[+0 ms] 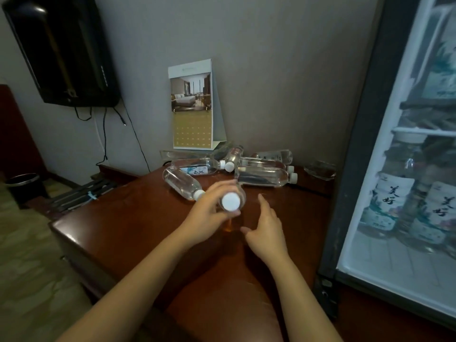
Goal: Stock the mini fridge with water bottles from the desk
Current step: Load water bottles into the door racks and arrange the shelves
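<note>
My left hand (209,213) grips a clear water bottle (231,201) upright above the brown desk (128,218), its white cap facing the camera. Just right of it, my right hand (265,230) hovers with fingers spread and holds nothing. Several more clear bottles with white caps (261,177) lie on their sides at the desk's back, one (181,183) touching my left hand's fingers. The mini fridge (357,169) stands open at the right, with labelled bottles (392,191) upright on its lower shelf.
A desk calendar (192,104) stands against the wall behind the bottles. A glass ashtray (320,170) sits near the fridge. A wall TV (64,50) with hanging cables is at upper left, a waste bin (24,186) on the floor, a brown chair back (222,312) below.
</note>
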A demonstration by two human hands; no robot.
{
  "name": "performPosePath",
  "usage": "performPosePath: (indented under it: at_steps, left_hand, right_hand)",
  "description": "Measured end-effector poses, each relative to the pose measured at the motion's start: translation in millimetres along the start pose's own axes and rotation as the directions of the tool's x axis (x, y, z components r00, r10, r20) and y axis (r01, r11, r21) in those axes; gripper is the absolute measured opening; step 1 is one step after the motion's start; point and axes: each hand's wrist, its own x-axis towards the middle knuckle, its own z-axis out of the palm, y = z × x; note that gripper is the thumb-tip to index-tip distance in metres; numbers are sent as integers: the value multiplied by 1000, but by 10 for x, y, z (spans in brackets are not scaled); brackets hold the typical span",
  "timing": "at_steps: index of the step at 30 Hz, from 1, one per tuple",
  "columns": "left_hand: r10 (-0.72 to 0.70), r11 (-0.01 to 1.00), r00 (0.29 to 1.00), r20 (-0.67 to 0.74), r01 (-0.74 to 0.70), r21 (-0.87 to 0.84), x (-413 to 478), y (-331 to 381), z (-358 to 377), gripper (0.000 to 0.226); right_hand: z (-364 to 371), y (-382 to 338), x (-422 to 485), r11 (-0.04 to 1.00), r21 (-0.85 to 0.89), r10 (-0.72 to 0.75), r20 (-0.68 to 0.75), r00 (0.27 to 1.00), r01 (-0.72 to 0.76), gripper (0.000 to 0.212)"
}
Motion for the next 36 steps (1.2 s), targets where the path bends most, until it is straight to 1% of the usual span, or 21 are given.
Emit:
performPosePath:
  at_steps: [2, 4, 5, 7, 8, 9, 10, 11, 12, 13, 14, 15, 18, 19, 21, 22, 24, 26, 28, 32, 36]
  left_hand:
    - [-80, 992, 987, -142, 65, -107, -1, 232, -138, 42]
    - [-145, 983, 956, -257, 109, -147, 26, 423, -245, 39]
    - [-161, 984, 942, -294, 129, -124, 42, 512, -280, 34]
    - [-146, 988, 927, -345, 155, -1, 62, 638, -306, 20]
    - [-129, 983, 925, -358, 168, 77, 63, 679, -300, 22]
    - [-125, 973, 923, -364, 185, 136, 55, 701, -286, 29]
    - [-150, 969, 925, -349, 207, 133, 44, 702, -268, 35]
    - [-211, 970, 931, -299, 236, 51, 24, 708, -249, 36]
    - [-289, 957, 935, -204, 275, -92, -6, 727, -233, 33]
    - [-355, 914, 932, -79, 328, -240, -42, 736, -212, 28]
    - [-387, 860, 922, 22, 370, -352, -74, 734, -196, 24]
    - [-392, 837, 917, 70, 387, -387, -100, 728, -188, 21]
    - [-381, 844, 923, 57, 372, -386, -150, 773, -170, 19]
    - [-383, 851, 923, 43, 371, -372, -160, 827, -165, 19]
    - [-394, 861, 918, 42, 385, -333, -178, 930, -148, 27]
    - [-405, 858, 913, 59, 401, -322, -193, 972, -143, 31]
    - [-428, 838, 896, 116, 442, -321, -232, 1020, -149, 34]
    - [-450, 819, 874, 185, 487, -303, -303, 1064, -170, 39]
    - [-457, 793, 856, 240, 515, -326, -400, 1082, -173, 43]
    - [-438, 744, 846, 305, 531, -406, -617, 1168, -113, 41]
    - [-385, 708, 865, 322, 501, -498, -726, 1407, 44, 37]
  right_hand:
    - [14, -10, -25, 997, 53, -50, 41, 998, 47, 96]
    - [62, -60, -70, 991, 67, -122, 61, 991, 118, 104]
    - [92, -97, -103, 986, 69, -157, 65, 985, 153, 109]
    - [147, -152, -179, 976, 139, -182, 92, 979, 169, 115]
    - [154, -179, -221, 966, 210, -179, 126, 976, 150, 109]
    - [145, -201, -262, 952, 280, -178, 172, 969, 125, 99]
    - [117, -220, -302, 937, 337, -173, 226, 959, 89, 89]
    - [75, -233, -332, 926, 374, -167, 267, 949, 58, 81]
    - [25, -239, -349, 921, 389, -157, 295, 943, 32, 75]
    - [-25, -243, -354, 916, 401, -150, 318, 936, 11, 70]
    - [-68, -244, -357, 910, 414, -142, 342, 929, -13, 68]
    - [-102, -248, -366, 902, 429, -134, 369, 920, -41, 67]
    - [-135, -267, -450, 883, 463, -129, 392, 911, -74, 69]
    - [-132, -293, -496, 885, 463, -136, 364, 921, -52, 73]
    - [-112, -335, -576, 908, 419, -138, 252, 958, 21, 79]
    - [-113, -345, -611, 922, 385, -127, 192, 973, 45, 77]
    - [-141, -351, -670, 937, 343, -110, 126, 986, 61, 68]
    - [-193, -331, -736, 954, 288, -125, 115, 986, 87, 62]
    - [-274, -317, -848, 964, 242, -135, 104, 985, 107, 58]
    - [-516, -272, -1150, 949, 314, -79, 110, 991, 40, 51]
    - [-845, -247, -1472, 934, 355, -64, 92, 994, 28, 55]
